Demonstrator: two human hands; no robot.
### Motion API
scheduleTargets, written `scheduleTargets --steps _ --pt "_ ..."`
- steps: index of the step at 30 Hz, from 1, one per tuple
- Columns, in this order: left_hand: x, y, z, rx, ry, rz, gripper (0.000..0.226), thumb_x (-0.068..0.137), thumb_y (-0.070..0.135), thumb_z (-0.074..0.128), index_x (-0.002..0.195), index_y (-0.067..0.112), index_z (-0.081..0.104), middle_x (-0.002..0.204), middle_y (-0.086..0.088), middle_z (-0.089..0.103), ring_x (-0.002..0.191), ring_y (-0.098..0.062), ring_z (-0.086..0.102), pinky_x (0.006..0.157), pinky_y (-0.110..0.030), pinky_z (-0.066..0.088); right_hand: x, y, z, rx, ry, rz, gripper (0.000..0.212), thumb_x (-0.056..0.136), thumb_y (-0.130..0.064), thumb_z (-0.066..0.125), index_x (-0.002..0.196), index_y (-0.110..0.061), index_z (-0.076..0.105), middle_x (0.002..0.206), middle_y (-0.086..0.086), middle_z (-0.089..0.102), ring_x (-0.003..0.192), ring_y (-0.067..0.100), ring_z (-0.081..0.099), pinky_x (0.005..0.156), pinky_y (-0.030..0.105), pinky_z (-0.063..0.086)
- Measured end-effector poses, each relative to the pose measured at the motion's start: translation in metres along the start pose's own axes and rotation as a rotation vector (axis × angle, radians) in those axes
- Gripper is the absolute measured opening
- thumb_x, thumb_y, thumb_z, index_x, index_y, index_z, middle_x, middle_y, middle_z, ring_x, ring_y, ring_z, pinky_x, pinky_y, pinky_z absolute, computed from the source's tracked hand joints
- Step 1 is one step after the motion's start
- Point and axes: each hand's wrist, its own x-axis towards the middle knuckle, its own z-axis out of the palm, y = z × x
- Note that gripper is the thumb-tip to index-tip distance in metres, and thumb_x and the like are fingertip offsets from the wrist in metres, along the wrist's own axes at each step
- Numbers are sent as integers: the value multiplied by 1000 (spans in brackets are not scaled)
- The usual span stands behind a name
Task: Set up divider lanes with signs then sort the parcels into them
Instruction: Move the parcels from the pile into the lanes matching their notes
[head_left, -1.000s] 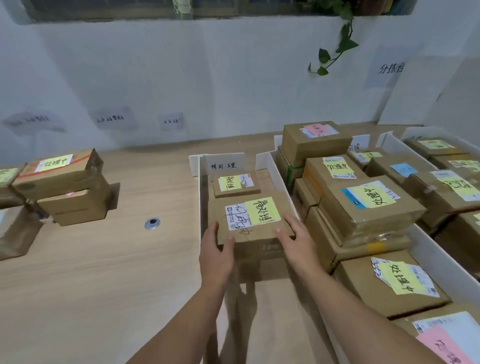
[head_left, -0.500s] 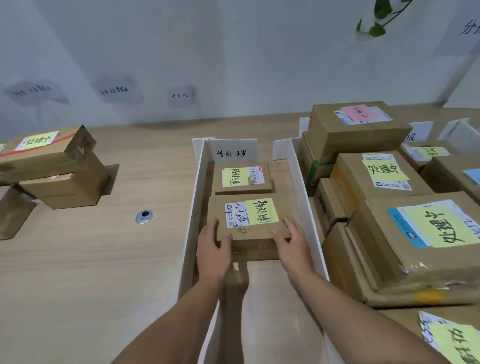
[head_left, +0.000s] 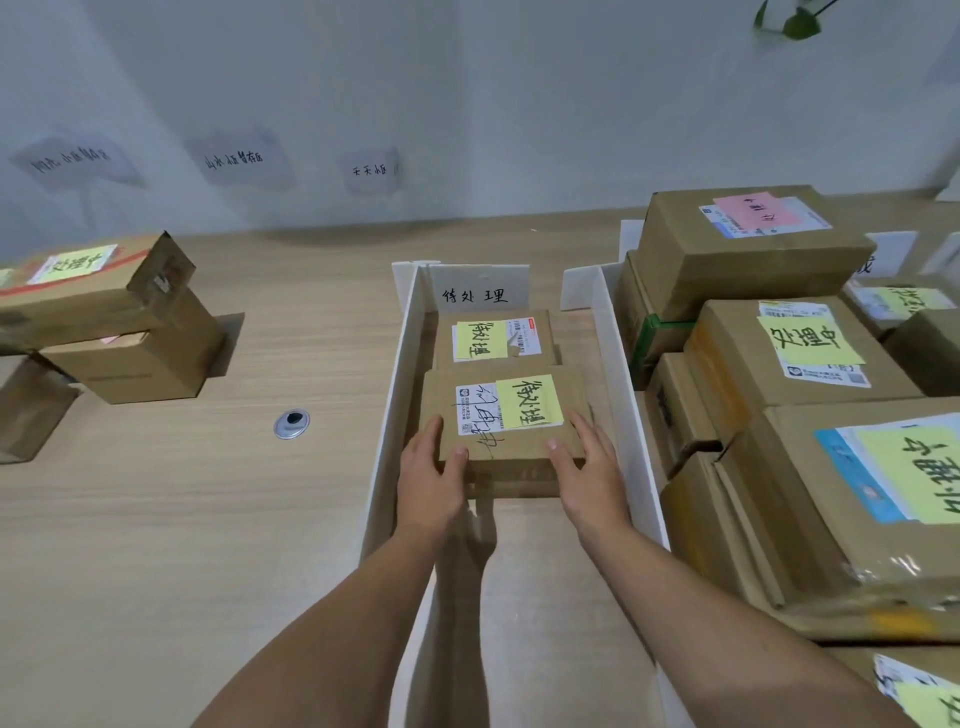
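A flat cardboard parcel (head_left: 498, 415) with a yellow note and a scribbled white label lies in the lane between two white dividers, the left divider (head_left: 395, 395) and the right divider (head_left: 621, 364). It rests on another box. My left hand (head_left: 431, 478) grips its near left corner, thumb on top. My right hand (head_left: 587, 467) grips its near right corner the same way. Behind it lies a smaller parcel (head_left: 493, 338) with a yellow note. A white sign (head_left: 480, 288) with handwriting stands at the lane's far end.
Stacked parcels (head_left: 779, 338) with yellow, pink and blue labels fill the lanes to the right. A few parcels (head_left: 104, 312) are piled at the left on the wooden table (head_left: 182, 519). A round metal grommet (head_left: 292, 423) sits in the tabletop. Paper signs hang on the wall behind.
Both hands have carried the parcel down and a little deeper into the lane, close behind the smaller parcel. The camera has tilted down and closer.
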Motion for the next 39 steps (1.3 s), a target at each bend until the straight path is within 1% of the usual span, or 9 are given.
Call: scheduleTargets --steps 4,7,12,16,21,26,30,35,39 --pt "-3 9 -8 -14 11 4 59 98 35 61 152 29 40 160 -5 33 146 -23 33 118 -45 33 -5 -17 -7 -39 -2 10 49 102 -41 53 149 -40 40 164 -4 21 149 26 25 117 50 35" --pt "-12 21 -22 -21 33 103 60 96 38 62 152 30 41 160 -4 33 148 -20 28 121 -44 28 -17 -36 -13 -70 32 -35 49 103 -39 50 151 -35 40 165 -3 15 151 23 20 119 45 29" --pt "-41 36 -71 -84 44 256 58 96 31 64 150 30 43 155 0 40 145 -14 34 118 -35 31 -62 -83 -4 -66 80 -158 47 103 -39 49 149 -35 43 161 -4 25 148 20 27 118 44 31" --pt "-69 31 -137 -100 90 322 54 98 33 62 149 32 44 156 6 39 146 -10 30 117 -30 27 -119 -122 20 -51 71 -219 45 104 -36 49 148 -33 46 163 -5 23 149 15 24 113 25 21" --pt "-106 5 -239 -99 129 369 53 99 32 61 149 28 44 155 4 41 145 -12 32 116 -31 29 -200 -158 71 -7 41 -311 45 103 -30 50 148 -28 47 161 2 27 150 14 21 120 35 26" --pt "-137 -26 -344 -92 221 388 55 97 32 63 149 26 44 153 4 43 143 -12 36 115 -32 32 -271 -198 132 49 -17 -389 44 102 -33 53 146 -32 49 159 6 31 149 16 26 117 30 24" --pt "-149 -48 -412 -79 302 378 57 97 31 64 150 26 44 153 2 43 143 -14 36 112 -28 29 -310 -227 178 55 -84 -420 44 104 -35 50 148 -32 47 161 2 28 149 12 24 106 20 21" --pt "-146 -70 -465 -86 372 332 58 96 33 64 150 31 43 155 5 40 143 -14 35 111 -29 30 -332 -253 224 84 -142 -455 43 103 -36 50 147 -34 48 160 -1 28 140 7 32 108 22 24" --pt "-128 -81 -489 -136 386 321 58 95 35 64 150 34 43 151 8 43 138 -10 41 112 -35 37 -328 -272 256 81 -160 -475 44 103 -37 51 146 -33 48 160 0 30 147 12 27 118 36 30"
